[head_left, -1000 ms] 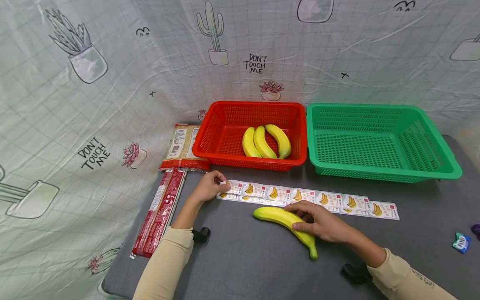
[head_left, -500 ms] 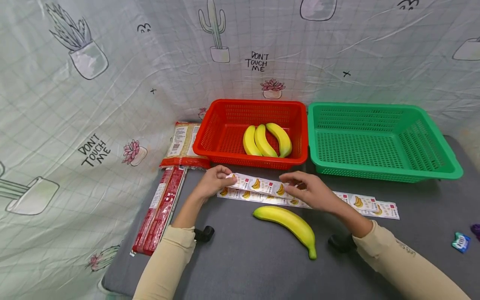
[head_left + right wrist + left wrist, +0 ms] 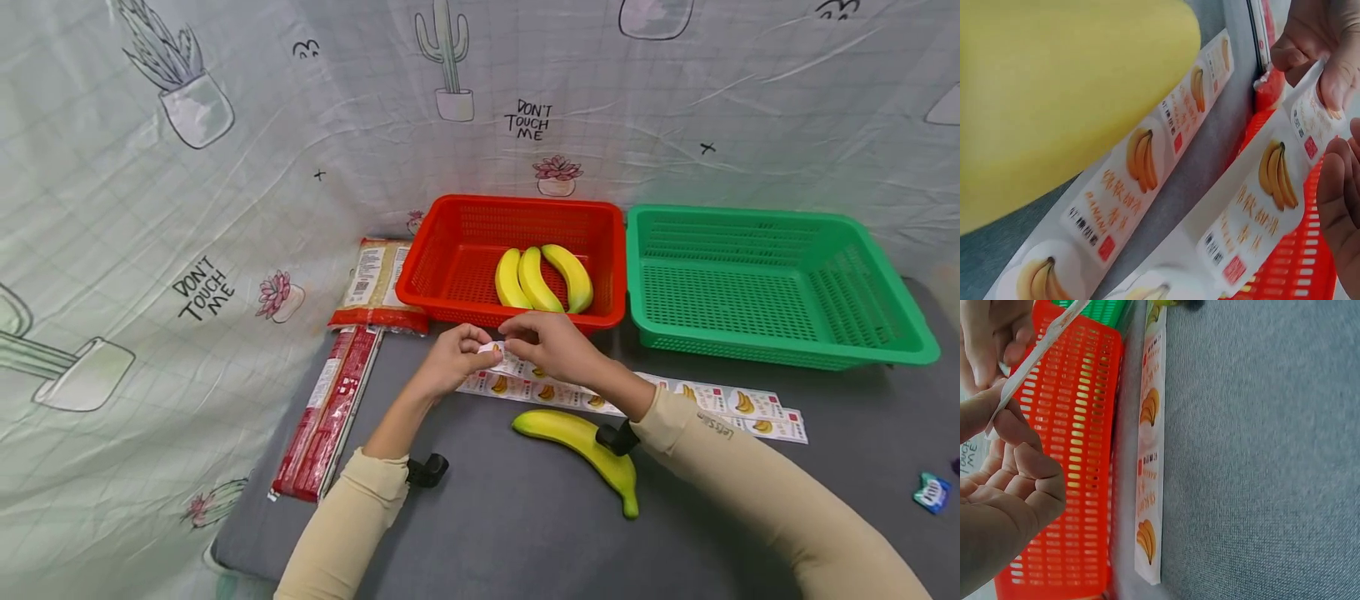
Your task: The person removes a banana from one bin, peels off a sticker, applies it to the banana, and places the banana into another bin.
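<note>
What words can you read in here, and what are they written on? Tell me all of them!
"DON'T TOUCH ME": patterned curtain, twice in the head view.
"BANANA": flat-lying sticker strip; its other print, and the held strip's, is too blurred.
"Lets", then unclear letters: right sleeve.
Too small to read: red packet, clear bag with red edge, blue-green wrapper.
</note>
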### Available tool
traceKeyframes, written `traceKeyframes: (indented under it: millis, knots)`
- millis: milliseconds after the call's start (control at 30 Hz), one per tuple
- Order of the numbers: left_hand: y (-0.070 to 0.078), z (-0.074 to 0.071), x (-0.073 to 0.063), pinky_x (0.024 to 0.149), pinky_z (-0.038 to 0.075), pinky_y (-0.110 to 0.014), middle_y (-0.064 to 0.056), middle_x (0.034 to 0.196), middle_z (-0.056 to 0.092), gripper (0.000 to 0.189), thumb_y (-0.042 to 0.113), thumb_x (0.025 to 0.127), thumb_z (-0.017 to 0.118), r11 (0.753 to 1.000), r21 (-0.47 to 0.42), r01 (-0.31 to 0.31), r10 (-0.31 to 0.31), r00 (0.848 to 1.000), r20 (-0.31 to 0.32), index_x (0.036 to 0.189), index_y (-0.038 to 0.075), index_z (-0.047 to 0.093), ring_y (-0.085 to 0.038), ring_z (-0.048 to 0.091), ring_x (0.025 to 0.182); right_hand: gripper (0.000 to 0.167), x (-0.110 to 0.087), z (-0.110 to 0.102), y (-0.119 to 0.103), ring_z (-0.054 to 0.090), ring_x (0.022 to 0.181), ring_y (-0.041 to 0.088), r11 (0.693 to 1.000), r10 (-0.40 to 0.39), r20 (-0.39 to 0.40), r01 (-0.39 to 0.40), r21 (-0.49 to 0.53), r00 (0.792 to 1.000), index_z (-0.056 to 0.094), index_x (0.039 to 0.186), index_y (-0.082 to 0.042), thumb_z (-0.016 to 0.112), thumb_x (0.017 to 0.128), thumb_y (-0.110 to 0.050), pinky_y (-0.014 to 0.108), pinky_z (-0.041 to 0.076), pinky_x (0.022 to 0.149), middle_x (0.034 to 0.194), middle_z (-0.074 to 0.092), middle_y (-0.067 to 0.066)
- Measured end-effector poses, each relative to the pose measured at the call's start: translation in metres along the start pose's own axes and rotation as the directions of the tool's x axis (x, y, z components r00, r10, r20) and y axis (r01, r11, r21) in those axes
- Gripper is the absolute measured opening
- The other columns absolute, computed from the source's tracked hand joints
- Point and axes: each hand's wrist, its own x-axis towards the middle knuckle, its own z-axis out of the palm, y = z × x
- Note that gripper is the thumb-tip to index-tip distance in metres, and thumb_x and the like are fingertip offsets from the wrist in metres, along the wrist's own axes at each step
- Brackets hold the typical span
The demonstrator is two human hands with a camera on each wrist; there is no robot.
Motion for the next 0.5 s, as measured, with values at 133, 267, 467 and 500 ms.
traceKeyframes:
  millis: [133,267,467,500]
  knots:
    - [0.0027,0.0047,-0.0005,0.064,0.043,-0.026,0.001,0.071,0.058,0.028,0.011,0.091,0.077,1.000,-0.002,-0.013,0.013,1.000,0.019,0.108,0.000,0.058,-0.029,0.056,0.074,0.021,0.0056,0.0033,0.0006,0.063,0.081,0.015,1.000,0.007,0.005,-0.007,-0.023,1.000,0.075,0.116,-0.006,0.069,0.097,-0.014,0.029,0.055,0.075,0.100,0.076,0.005]
    - [0.0036,0.0063,-0.0010,0.063,0.045,-0.026,0.001,0.072,0.059,0.029,0.010,0.090,0.077,1.000,-0.015,-0.012,0.012,1.000,0.025,0.108,-0.001,0.057,-0.024,0.056,0.073,0.014,0.0076,0.0051,0.0024,0.061,0.080,0.016,0.999,0.004,0.007,-0.003,-0.032,1.000,0.077,0.108,-0.009,0.071,0.096,-0.014,0.029,0.054,0.072,0.095,0.076,0.002]
    - [0.0027,0.0077,0.0003,0.069,0.051,-0.030,0.001,0.073,0.058,0.029,0.010,0.090,0.077,0.999,-0.031,-0.008,0.009,1.000,0.028,0.109,-0.001,0.057,-0.022,0.058,0.072,0.009,0.0077,0.0070,0.0040,0.060,0.080,0.016,0.999,0.003,0.000,-0.003,-0.050,1.000,0.077,0.102,-0.010,0.072,0.095,-0.014,0.028,0.053,0.073,0.092,0.074,0.001]
    - [0.0028,0.0078,0.0002,0.068,0.050,-0.028,0.001,0.073,0.058,0.030,0.010,0.090,0.077,0.999,-0.033,-0.011,0.012,0.999,0.030,0.109,-0.001,0.057,-0.023,0.058,0.073,0.009,0.0073,0.0071,0.0041,0.060,0.079,0.016,0.999,0.004,-0.001,-0.004,-0.050,1.000,0.077,0.102,-0.010,0.072,0.095,-0.014,0.028,0.053,0.072,0.092,0.073,0.001]
